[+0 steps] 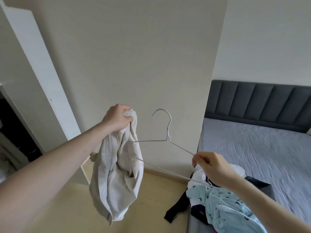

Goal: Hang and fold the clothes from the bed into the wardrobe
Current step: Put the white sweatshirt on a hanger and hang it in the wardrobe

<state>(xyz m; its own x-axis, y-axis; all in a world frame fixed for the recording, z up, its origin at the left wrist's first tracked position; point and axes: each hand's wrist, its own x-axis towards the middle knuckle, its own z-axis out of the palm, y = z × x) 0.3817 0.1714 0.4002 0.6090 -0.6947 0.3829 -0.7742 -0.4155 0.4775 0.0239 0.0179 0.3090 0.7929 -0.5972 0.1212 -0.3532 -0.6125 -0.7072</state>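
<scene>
Left hand (117,117) clutches a cream garment (116,169) at centre frame; right hand (212,167) pinches a white wire hanger (165,140). No readable writing. Clothes pile (217,200) overhangs the bed (252,148) edge, lower right.

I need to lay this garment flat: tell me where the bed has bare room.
Free: the grey sheet between the headboard and the clothes pile. Crowded: the bed's near corner, under the pile, below the right hand.

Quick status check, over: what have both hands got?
Left hand grips cream garment, bunched. Right hand pinches wire hanger, one end inside garment. More clothes on bed.
</scene>
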